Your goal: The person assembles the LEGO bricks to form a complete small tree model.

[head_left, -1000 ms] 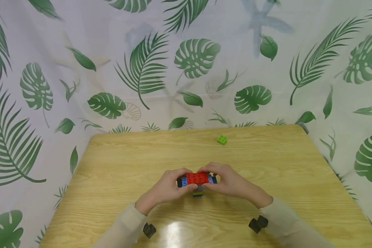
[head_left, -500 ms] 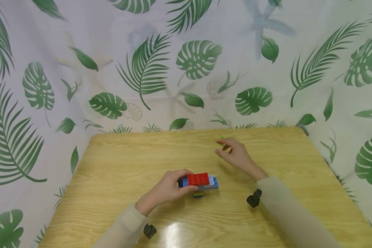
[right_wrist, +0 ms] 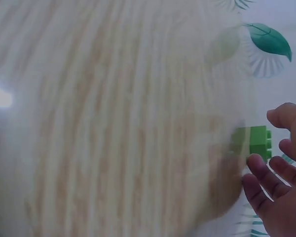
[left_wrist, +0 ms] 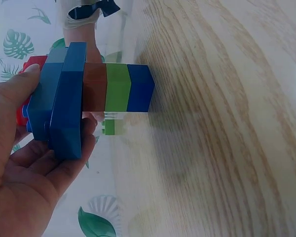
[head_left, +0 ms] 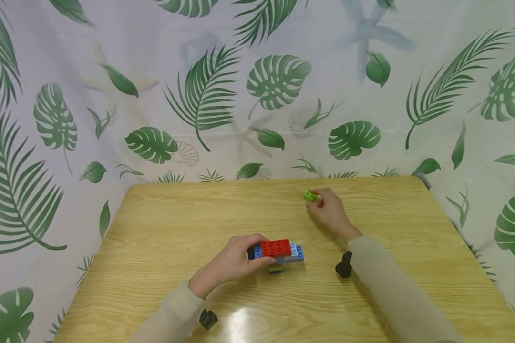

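My left hand (head_left: 231, 259) grips the left end of a toy-brick build, its thumb on the near side and fingers behind. A red brick (head_left: 276, 247) tops the build, above blue and grey bricks (head_left: 293, 258). Beneath them, the left wrist view shows a column of brown, light green (left_wrist: 118, 88) and dark blue bricks, its foot at the tabletop. My right hand (head_left: 331, 213) is at a small lime-green brick (head_left: 310, 196) near the table's back edge. Its thumb and fingers lie apart on either side of that brick; the right wrist view shows a gap at the thumb.
The wooden table (head_left: 189, 214) ends at the back against a white curtain (head_left: 223, 157) printed with leaves. Both sleeved wrists carry small black cameras (head_left: 344, 265).
My right hand has left the build and moved up and away to the lime-green brick. My left hand keeps holding the build in about the same place.
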The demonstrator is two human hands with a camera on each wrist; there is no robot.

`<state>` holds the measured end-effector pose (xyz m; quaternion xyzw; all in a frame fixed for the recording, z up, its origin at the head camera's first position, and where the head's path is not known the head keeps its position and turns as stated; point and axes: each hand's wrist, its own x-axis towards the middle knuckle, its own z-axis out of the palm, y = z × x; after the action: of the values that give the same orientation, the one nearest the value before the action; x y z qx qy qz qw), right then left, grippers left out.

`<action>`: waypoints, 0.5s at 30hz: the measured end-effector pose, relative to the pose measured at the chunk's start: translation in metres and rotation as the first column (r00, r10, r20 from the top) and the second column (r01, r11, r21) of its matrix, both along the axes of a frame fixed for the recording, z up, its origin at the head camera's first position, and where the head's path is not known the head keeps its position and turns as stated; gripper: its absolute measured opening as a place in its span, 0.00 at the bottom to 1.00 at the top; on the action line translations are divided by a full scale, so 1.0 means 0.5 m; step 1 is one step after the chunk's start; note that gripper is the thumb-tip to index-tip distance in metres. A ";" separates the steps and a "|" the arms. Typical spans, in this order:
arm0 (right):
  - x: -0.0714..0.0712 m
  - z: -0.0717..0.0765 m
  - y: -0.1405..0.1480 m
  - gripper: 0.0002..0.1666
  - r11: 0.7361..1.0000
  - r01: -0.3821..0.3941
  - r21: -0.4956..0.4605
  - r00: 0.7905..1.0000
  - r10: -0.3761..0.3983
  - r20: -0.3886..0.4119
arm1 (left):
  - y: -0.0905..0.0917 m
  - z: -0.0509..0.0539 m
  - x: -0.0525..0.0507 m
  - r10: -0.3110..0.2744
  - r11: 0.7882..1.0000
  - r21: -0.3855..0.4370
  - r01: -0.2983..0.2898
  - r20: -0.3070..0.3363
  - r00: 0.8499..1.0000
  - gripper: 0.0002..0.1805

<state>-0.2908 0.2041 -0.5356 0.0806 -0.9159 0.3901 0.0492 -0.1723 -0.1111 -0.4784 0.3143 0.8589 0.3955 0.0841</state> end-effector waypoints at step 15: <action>-0.036 -0.031 -0.007 0.29 0.993 0.085 0.085 0.996 -0.083 -0.032 | -0.002 0.002 0.002 -0.002 1.000 -0.005 0.002 -0.001 1.000 0.20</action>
<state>-0.3088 0.2007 -0.5509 0.0494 -0.9337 0.3465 0.0749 -0.1713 -0.1118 -0.4774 0.3150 0.8598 0.3929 0.0848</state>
